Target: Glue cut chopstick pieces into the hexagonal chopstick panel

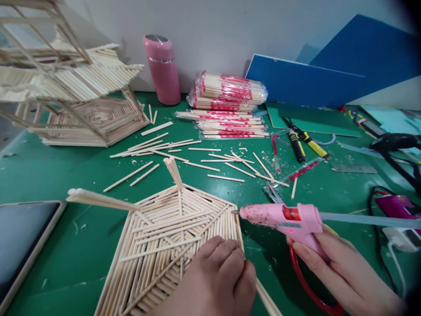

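My right hand (342, 267) is wrapped round the handle of a pink glue gun (296, 219). A clear glue stick (368, 219) sticks out of the gun's back, and its nozzle is at the right corner of a hexagonal wooden-stick base (161, 206). On the right part of that base rests my left hand (220, 276), its fingers curled down by the edge; what they hold, if anything, is hidden. Bundled stick posts (173, 173) rise from two corners of the base. Several loose sticks (171, 224) lie across its top.
A stick pavilion (82, 96) stands back left, beside a pink bottle (163, 72). Wrapped stick packs (230, 92) lie at the back. Yellow-black pliers (302, 140), red-handled scissors (305, 281) and a power plug (401, 237) are at right. A tablet (26, 245) lies at left.
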The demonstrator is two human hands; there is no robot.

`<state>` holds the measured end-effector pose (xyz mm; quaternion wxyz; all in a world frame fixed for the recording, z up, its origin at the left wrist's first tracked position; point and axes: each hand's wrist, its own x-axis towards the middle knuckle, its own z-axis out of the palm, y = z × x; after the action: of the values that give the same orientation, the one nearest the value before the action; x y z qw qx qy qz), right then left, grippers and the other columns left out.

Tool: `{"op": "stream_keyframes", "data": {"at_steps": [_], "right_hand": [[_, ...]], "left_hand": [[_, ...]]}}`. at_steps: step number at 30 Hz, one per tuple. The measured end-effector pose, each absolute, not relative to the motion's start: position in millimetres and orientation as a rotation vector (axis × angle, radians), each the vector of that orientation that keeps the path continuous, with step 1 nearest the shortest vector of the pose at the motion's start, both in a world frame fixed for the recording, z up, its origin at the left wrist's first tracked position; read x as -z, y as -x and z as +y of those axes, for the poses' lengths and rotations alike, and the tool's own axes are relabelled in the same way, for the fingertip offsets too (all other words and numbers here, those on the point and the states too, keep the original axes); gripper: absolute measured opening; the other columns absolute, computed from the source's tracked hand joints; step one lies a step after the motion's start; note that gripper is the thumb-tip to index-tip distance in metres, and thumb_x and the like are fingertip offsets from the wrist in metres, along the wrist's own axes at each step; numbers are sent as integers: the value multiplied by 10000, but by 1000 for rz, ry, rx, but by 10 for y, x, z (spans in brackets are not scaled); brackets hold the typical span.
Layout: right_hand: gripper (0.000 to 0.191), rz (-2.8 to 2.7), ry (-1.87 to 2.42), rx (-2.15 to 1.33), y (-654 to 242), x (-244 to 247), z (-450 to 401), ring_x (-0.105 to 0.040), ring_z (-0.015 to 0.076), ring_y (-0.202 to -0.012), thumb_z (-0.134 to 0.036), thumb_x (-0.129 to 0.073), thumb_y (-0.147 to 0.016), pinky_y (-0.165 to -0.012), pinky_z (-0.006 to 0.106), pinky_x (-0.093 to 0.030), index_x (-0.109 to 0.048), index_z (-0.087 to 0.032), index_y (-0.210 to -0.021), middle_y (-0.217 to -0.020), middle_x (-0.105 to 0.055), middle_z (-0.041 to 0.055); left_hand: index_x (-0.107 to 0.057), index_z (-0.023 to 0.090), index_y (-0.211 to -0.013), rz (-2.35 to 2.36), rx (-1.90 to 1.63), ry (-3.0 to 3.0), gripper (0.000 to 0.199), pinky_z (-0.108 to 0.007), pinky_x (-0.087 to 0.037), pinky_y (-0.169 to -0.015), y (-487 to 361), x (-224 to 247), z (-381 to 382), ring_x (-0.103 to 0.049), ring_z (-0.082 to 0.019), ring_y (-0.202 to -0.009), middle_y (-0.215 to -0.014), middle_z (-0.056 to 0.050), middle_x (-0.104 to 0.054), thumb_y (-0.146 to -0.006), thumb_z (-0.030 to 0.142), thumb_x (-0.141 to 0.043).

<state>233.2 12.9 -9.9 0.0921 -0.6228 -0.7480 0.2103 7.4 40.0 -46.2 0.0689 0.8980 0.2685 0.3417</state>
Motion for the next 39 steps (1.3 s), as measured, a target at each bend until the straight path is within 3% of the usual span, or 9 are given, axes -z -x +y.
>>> {"op": "stream_keyframes", "data": {"at_steps": [7, 12, 19, 29, 34, 39], "right_hand": [[275, -2189, 1915, -580, -2340, 143, 116, -627, 231, -807, -322, -403, -848, -660, 293, -522, -499, -220, -1084, -731, -646, 43], [235, -2198, 1898, -635, -2365, 138, 95, -611, 225, -851, -328, -388, -852, -713, 303, -510, -499, -225, -1032, -869, -634, 71], [203, -2212, 1867, -639, -2329, 94, 100, -600, 222, -867, -311, -409, -843, -727, 305, -500, -506, -223, -998, -913, -630, 79], [129, -2176, 1885, -641, -2349, 145, 112, -577, 182, -554, -319, -390, -851, -488, 260, -473, -489, -243, -819, -604, -562, 7], [113, -2192, 1844, -665, -2358, 120, 106, -597, 189, -639, -306, -386, -852, -555, 268, -492, -481, -244, -858, -697, -591, 27], [125, -2192, 1816, -655, -2303, 113, 147, -592, 201, -672, -309, -393, -850, -572, 275, -491, -495, -238, -838, -670, -571, 27]], "left_hand": [[-588, 110, -727, 814, -1018, -2713, 199, -321, -534, -601, -74, 418, 408, -630, -176, -657, -613, -41, -628, -794, 39, -414], [-593, 105, -711, 805, -1045, -2712, 202, -319, -536, -582, -90, 415, 422, -628, -174, -631, -611, -46, -635, -784, 33, -419], [-600, 107, -714, 801, -1065, -2714, 190, -327, -539, -585, -102, 458, 413, -635, -185, -646, -615, -51, -645, -774, 37, -434], [-608, 98, -699, 804, -1051, -2685, 195, -332, -539, -575, -94, 413, 420, -630, -181, -633, -620, -57, -648, -761, 22, -439], [-612, 95, -700, 789, -1056, -2684, 187, -333, -540, -558, -98, 426, 426, -628, -184, -619, -612, -59, -646, -759, 26, -449], [-613, 91, -696, 793, -1046, -2677, 173, -345, -540, -556, -102, 432, 419, -632, -200, -634, -612, -67, -647, -752, 27, -462]]}}
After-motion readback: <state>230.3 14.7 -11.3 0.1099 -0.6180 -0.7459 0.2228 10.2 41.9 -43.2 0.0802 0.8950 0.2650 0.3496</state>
